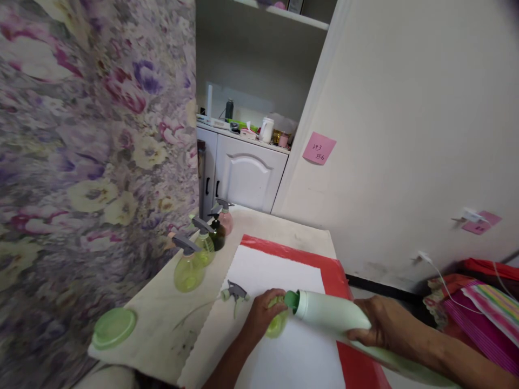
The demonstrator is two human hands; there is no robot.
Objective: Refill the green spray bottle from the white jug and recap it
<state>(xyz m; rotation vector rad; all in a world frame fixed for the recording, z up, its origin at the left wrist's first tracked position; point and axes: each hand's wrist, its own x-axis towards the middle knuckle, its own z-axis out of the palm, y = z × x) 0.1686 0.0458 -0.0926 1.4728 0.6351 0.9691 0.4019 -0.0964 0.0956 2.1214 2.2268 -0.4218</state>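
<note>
My left hand [259,314] is wrapped round a small yellow-green spray bottle [278,322] that stands on a white sheet [279,281], its top off. My right hand [379,324] grips a large pale green bottle [336,316], tipped on its side. That bottle's dark green neck [291,300] sits at the small bottle's mouth. A grey trigger sprayer head [235,293] with its thin tube lies on the sheet just left of my left hand.
Several small spray bottles [190,267] line the table's left edge beside a floral curtain [81,162]. A green lid [114,327] lies at the near left corner. A red mat [336,275] lies under the white sheet. White cabinet [247,173] behind; wall with pink note [319,148] right.
</note>
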